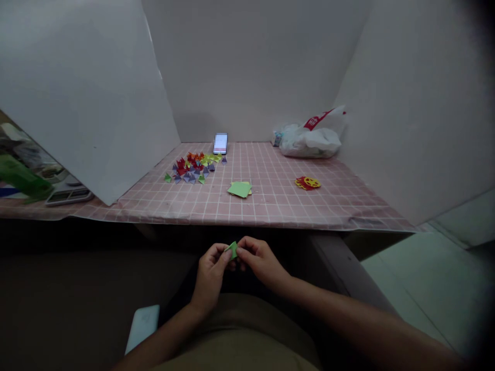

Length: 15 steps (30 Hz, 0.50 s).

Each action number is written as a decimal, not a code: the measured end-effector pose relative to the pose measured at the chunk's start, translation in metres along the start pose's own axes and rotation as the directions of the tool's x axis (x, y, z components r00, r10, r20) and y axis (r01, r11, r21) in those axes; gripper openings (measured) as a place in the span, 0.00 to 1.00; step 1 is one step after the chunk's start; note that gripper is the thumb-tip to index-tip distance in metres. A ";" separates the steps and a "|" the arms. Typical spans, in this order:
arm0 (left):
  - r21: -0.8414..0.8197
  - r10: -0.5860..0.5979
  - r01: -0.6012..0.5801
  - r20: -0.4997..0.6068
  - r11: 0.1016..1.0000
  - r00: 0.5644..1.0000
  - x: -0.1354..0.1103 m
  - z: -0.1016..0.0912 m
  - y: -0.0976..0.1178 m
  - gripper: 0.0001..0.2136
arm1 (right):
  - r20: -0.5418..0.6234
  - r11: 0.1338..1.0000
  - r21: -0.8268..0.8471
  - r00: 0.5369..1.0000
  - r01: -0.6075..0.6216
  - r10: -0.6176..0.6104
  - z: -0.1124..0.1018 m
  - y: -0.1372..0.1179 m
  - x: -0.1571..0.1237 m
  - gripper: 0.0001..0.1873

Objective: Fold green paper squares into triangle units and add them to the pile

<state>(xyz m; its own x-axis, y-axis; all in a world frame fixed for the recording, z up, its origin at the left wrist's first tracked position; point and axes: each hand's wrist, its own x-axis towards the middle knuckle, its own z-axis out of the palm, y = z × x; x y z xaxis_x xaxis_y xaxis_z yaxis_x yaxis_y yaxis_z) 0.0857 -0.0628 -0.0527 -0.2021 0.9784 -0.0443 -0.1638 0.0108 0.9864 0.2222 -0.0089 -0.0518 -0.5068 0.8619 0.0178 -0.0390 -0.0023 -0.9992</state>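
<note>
Green paper pc (234,250), small & part-folded, sits btwn the person's hands, just this side of the table edge; left hand (212,264) pinches one side w/ thumb & fingers, right hand (261,257) nips the other; both closed on it; prob. mid-fold, though creases are too small to read; done, apparently: a heap of small pointed folded-paper pcs (181,166), red, orange, yellow, purple & green, left of centre on the pink checked tablecloth (278,206); remaining: flat stack of light-green paper squares (240,189), yellowish sheet beneath, seemingly unfolded; no. of sheets can't be told.
</note>
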 end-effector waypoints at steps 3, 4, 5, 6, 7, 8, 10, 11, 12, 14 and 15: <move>0.010 0.002 -0.002 0.012 1.000 1.000 -0.001 -0.001 0.001 0.08 | -0.037 0.997 -0.075 0.999 0.023 -0.026 0.000 0.001 0.000 0.07; 0.015 0.000 0.000 0.015 1.000 1.000 -0.001 -0.001 0.000 0.09 | -0.058 0.994 -0.105 0.997 0.040 -0.047 0.000 0.001 0.000 0.06; 0.025 -0.005 0.005 0.019 1.000 1.000 -0.001 -0.002 -0.001 0.09 | -0.079 0.987 -0.144 0.994 0.064 -0.076 0.000 0.001 0.000 0.05; 0.036 -0.012 0.011 0.023 0.999 1.000 -0.001 -0.002 -0.002 0.09 | -0.097 0.976 -0.196 0.989 0.093 -0.114 -0.001 0.000 0.000 0.04; 0.046 -0.020 0.018 0.028 0.999 0.999 -0.001 -0.002 -0.002 0.09 | -0.109 0.958 -0.257 0.982 0.124 -0.156 -0.001 -0.001 0.000 0.03; 0.051 -0.028 0.027 0.034 0.998 0.999 -0.001 -0.002 -0.003 0.10 | -0.111 0.934 -0.322 0.973 0.156 -0.200 -0.002 -0.002 0.000 0.04; 0.050 -0.046 0.044 0.034 0.998 0.998 -0.001 -0.002 -0.003 0.12 | -0.089 0.870 -0.441 0.954 0.221 -0.287 -0.003 -0.003 0.000 0.06; 0.049 -0.054 0.052 0.029 0.997 0.998 -0.002 -0.001 -0.003 0.12 | -0.068 0.836 -0.488 0.944 0.251 -0.324 -0.004 -0.003 0.000 0.07; 0.049 -0.060 0.059 0.023 0.997 0.998 -0.002 -0.001 -0.003 0.12 | -0.046 0.801 -0.529 0.933 0.280 -0.356 -0.005 -0.003 0.001 0.07; 0.050 -0.071 0.071 0.006 0.996 0.997 -0.001 0.000 -0.002 0.12 | -0.003 0.734 -0.600 0.916 0.319 -0.400 -0.007 -0.003 0.000 0.08; 0.049 -0.074 0.074 -0.003 0.996 0.997 -0.001 0.001 -0.002 0.12 | 0.014 0.704 -0.631 0.912 0.326 -0.410 -0.008 -0.003 0.000 0.08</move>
<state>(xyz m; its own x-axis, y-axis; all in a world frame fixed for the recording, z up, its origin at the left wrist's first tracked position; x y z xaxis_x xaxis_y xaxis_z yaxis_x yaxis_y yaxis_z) 0.0871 -0.0635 -0.0548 -0.1926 0.9742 -0.1175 -0.1309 0.0932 0.9870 0.2288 -0.0050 -0.0492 -0.4583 0.7798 0.4265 0.3505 0.5995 -0.7195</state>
